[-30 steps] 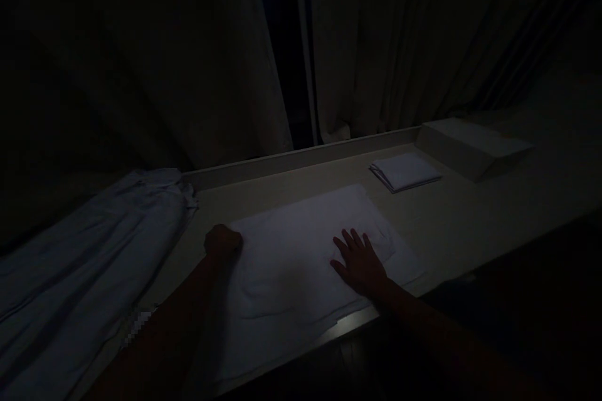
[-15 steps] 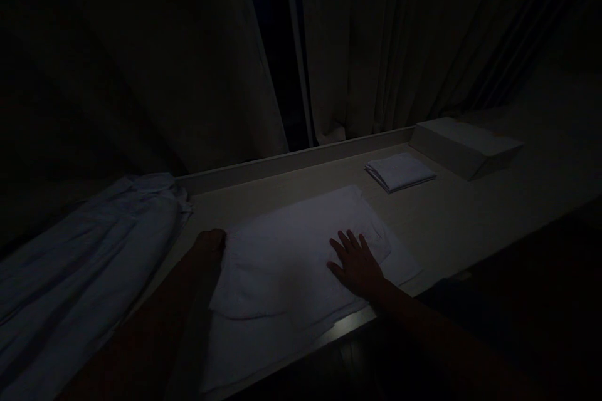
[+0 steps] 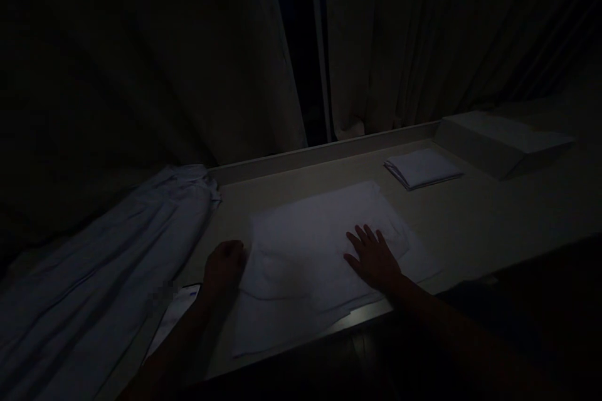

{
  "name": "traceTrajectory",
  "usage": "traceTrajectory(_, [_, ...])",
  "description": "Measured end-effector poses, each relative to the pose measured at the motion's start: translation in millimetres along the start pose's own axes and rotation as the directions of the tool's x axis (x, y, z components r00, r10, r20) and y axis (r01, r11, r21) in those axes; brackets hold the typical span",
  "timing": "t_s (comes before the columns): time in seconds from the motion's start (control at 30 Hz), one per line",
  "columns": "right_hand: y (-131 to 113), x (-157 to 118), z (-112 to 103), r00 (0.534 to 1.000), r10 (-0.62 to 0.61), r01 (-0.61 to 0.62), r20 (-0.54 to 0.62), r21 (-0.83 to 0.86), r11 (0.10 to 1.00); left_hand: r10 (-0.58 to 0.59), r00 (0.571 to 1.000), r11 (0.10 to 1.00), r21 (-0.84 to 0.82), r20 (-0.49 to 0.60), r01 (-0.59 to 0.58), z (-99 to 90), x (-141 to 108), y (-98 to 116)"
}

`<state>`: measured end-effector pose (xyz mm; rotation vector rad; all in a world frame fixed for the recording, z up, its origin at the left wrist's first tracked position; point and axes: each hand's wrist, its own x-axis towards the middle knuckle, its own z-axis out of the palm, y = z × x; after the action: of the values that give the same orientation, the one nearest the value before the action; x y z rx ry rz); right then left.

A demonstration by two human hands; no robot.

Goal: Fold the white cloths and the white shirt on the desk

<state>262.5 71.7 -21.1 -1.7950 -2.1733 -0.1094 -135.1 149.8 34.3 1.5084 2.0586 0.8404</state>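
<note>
A pale cloth [image 3: 301, 250], partly folded over itself, lies on the light table [image 3: 282, 185] in front of me. My right hand [image 3: 374, 260] rests flat on its right part, fingers spread. Beside the cloth's left edge is my left hand [image 3: 224, 266], its fingers curled together; whether it pinches anything is too dark to tell. Further back on the right sits a smaller folded cloth [image 3: 423, 168].
A large rumpled pale cloth [image 3: 136, 244] covers the table's left side. Next to my left forearm lies a flat, phone-like object [image 3: 176, 313]. A pale box [image 3: 503, 138] stands at the back right. Dark curtains [image 3: 376, 44] hang behind the table's raised rear edge.
The view has shifted left, and the phone-like object now shows. My left hand has come down slightly along the cloth's left edge, which lies flatter. My right hand stays spread on the cloth.
</note>
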Motion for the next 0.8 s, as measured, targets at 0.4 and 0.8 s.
traceTrajectory(0.4, [39, -37, -18, 0.977, 0.161, -0.149, -0.142, 0.093, 0.984, -0.002, 0.998, 0.991, 0.134, -0.069, 0.011, 13.3, -89, -34])
traceTrajectory(0.8, [51, -137, -65, 0.99, 0.079, -0.068, 0.119, -0.095, 0.993, 0.638, 0.729, 0.641, 0.353, 0.249, -0.681, 31.2, -181, -79])
